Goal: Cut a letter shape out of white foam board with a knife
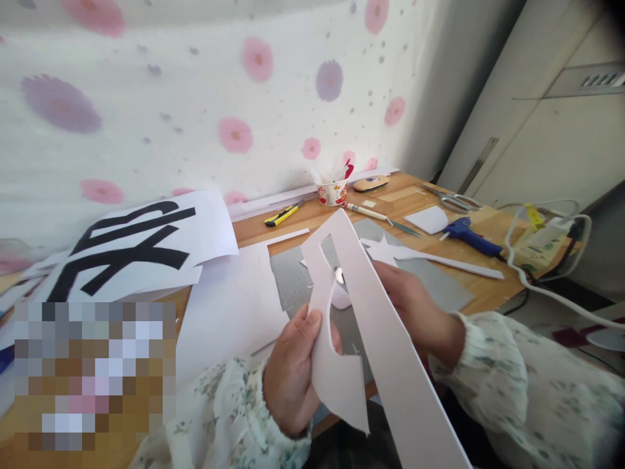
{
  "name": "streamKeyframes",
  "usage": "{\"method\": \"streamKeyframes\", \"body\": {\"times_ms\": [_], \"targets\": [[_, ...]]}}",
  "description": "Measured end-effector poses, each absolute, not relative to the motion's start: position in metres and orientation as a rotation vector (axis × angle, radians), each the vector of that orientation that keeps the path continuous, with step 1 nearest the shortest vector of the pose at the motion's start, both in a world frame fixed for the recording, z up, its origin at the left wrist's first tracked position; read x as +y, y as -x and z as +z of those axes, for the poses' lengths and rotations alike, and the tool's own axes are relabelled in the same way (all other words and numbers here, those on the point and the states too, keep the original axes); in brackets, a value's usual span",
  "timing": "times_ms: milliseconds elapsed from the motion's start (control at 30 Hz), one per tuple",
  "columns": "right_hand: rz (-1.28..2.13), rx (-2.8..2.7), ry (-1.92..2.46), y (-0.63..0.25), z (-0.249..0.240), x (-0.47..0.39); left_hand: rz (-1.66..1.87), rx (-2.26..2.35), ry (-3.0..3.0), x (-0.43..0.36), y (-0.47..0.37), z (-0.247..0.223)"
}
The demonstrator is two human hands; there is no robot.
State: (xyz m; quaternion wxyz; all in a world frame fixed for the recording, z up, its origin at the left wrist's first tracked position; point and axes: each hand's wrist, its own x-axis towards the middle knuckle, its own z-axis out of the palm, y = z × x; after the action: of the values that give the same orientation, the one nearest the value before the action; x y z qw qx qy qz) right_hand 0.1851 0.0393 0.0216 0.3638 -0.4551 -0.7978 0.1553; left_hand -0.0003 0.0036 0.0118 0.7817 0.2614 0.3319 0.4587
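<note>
A long white board piece (385,352) with a cut-out opening is held up in front of me. My left hand (295,371) grips its curved left strip, thumb on the front face, fingers closed round it. My right hand (420,312) is behind the board's right edge, its fingers mostly hidden by the board. Through the opening show a small shiny spot and a pale rounded shape that I cannot make out. Below the board lies a grey cutting mat (288,280); a white star-shaped piece (385,251) rests on it.
Printed sheets with black strokes (219,228) lie left, beside white board (224,306). Behind are a yellow cutter (284,214), a paper cup (333,193) and a pen (366,212). Scissors (459,202), a blue glue gun (471,238) and white cables (517,264) are at the right.
</note>
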Motion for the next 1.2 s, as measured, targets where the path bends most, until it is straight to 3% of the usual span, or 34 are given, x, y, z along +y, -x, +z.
{"method": "streamKeyframes", "body": {"times_ms": [200, 433, 1200], "targets": [[0.457, -2.043, 1.272, -0.193, 0.018, 0.043, 0.982, 0.664, -0.571, 0.007, 0.005, 0.008], [0.658, -2.028, 1.33, -0.19, 0.019, 0.043, 0.838, 0.171, -0.411, 0.018, 0.02, 0.0], [0.774, -2.245, 1.015, -0.176, 0.046, 0.015, 0.912, 0.372, -0.543, 0.024, 0.021, 0.002]]}}
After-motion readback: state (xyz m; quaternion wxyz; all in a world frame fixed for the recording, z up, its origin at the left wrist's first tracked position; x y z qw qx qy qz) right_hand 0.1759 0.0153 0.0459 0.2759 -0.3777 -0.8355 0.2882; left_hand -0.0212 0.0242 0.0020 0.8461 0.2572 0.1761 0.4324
